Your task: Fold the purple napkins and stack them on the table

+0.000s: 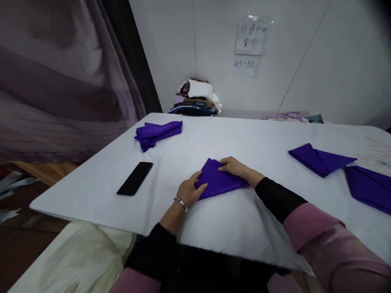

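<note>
A folded purple cloth napkin (pixel 218 181) lies on the white-covered table in front of me, its peaked top pointing away. My left hand (pixel 190 190) grips its left edge, thumb on top and fingertips along the side. At the upper right edge, my right hand (pixel 233 167) pinches the fabric between thumb and fingers. The right forearm passes over the napkin's right corner. Farther back on the left rests a loosely bunched purple cloth (pixel 159 132). To the right are two folded purple napkins, one nearer the middle (pixel 320 158) and another (pixel 369 187) running out of view.
A black phone (pixel 135 179) lies left of my hands on the white tabletop (pixel 171 211). Behind the table's far edge stands a pile of folded clothes (pixel 198 97) by the wall. Paper signs (pixel 250 38) hang there. A draped curtain (pixel 61 81) borders the left side.
</note>
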The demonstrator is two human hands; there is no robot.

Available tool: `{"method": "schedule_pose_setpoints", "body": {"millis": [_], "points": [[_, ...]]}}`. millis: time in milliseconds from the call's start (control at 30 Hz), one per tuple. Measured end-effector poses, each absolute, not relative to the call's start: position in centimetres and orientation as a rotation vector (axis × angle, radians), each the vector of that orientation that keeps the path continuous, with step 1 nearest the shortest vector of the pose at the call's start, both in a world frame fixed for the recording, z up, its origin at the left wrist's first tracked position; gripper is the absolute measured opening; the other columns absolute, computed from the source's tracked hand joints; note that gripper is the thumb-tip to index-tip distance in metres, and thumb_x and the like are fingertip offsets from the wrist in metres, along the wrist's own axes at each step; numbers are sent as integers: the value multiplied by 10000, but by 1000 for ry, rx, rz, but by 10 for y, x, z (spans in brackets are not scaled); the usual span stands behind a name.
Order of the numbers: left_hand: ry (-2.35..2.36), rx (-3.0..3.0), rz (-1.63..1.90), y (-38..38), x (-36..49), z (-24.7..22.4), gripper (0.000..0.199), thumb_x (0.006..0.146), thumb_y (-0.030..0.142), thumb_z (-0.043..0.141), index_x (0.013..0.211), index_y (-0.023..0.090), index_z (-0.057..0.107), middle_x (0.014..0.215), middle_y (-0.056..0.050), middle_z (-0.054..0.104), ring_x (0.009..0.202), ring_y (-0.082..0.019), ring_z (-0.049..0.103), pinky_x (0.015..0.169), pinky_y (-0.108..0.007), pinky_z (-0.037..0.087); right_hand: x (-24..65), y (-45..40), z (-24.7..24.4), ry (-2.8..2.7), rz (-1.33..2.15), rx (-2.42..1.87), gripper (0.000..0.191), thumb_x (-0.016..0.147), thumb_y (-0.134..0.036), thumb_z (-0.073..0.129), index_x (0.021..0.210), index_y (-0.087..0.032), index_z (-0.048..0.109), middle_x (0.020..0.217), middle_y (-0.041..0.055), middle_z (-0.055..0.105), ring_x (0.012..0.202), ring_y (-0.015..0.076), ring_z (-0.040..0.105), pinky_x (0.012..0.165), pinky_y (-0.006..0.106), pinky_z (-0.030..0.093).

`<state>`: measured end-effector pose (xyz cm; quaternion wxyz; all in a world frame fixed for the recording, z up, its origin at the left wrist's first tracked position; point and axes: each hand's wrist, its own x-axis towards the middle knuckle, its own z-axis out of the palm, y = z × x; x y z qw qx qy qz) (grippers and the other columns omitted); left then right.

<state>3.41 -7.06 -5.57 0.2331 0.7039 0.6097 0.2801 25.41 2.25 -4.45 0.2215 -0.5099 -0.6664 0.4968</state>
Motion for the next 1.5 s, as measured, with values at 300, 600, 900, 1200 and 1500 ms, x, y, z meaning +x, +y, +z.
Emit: {"method": "schedule_pose_setpoints", "body": {"millis": [300, 600, 900, 1200, 1500], "points": [[1837, 2110, 465, -72, 32, -53, 445, 870, 316, 419, 1312, 265, 400, 911, -5, 681, 789, -167, 634, 690, -274, 456, 238, 26, -59, -1838, 1181, -1380, 185, 710, -173, 612, 890, -197, 645, 796, 5, 669, 648, 137, 603, 595, 246, 460], [1922, 2168, 378, -71, 31, -47, 361, 869, 291, 412, 1216, 221, 479, 870, -26, 688, 832, -196, 633, 761, -318, 441, 225, 17, -58, -2000, 672, -1640, 333, 765, -221, 609, 1098, -221, 590, 955, 48, 668, 845, 186, 614, 749, 303, 452], [2002, 2283, 332, -72, 31, -48, 315, 870, 274, 408, 1149, 189, 526, 912, -61, 668, 869, -222, 609, 767, -364, 437, 221, 12, -63, -2150, 413, -1645, 412, 837, -234, 536, 1246, -207, 498, 1127, 77, 622, 1030, 217, 568, 860, 340, 434], [1628, 2647, 344, -61, 66, -46, 479, 889, 378, 357, 1285, 127, 449, 1355, -123, 465, 1277, -259, 369, 1052, -441, 286, 218, 10, -63, -2212, 308, -1630, 448, 872, -249, 486, 1312, -230, 405, 1235, 60, 554, 1106, 200, 522, 892, 327, 427], [1640, 2612, 114, -42, 65, -73, 657, 873, 511, 287, 1360, 74, 350, 1456, -155, 297, 1361, -268, 215, 1096, -458, 212, 230, 5, -53, -2264, 241, -1698, 506, 891, -410, 457, 1347, -225, 339, 1183, 98, 574, 985, 246, 585, 794, 359, 459]]}}
